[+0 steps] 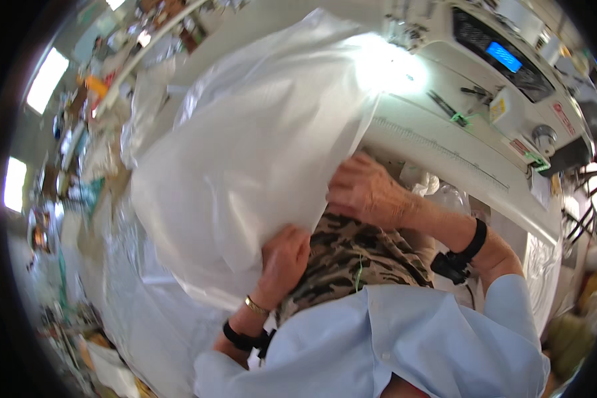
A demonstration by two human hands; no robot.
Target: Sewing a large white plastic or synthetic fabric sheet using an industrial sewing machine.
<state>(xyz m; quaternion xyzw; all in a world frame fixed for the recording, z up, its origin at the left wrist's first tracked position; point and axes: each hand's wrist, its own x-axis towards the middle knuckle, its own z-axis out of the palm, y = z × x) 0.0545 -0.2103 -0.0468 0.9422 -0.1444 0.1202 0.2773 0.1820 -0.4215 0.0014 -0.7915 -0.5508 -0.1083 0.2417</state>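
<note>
A large sheet of white, slightly shiny fabric (245,152) spreads over the left part of the sewing table and hangs toward my lap. My left hand (285,259) is closed on its near edge, with the fingertips partly hidden. Farther right and a little higher, my right hand (368,192) grips the right edge of the same fabric, fingers curled in. The fabric's far right corner reaches the bright lamp spot by the needle area of a white sewing machine (438,73).
A ruler scale (438,146) runs along the table front. Dark thread snips (448,106) and a small screwdriver-like tool lie by the machine. The machine's handwheel (544,138) is at the right. Clear plastic sheeting (139,292) hangs at the left, with cluttered piles beyond.
</note>
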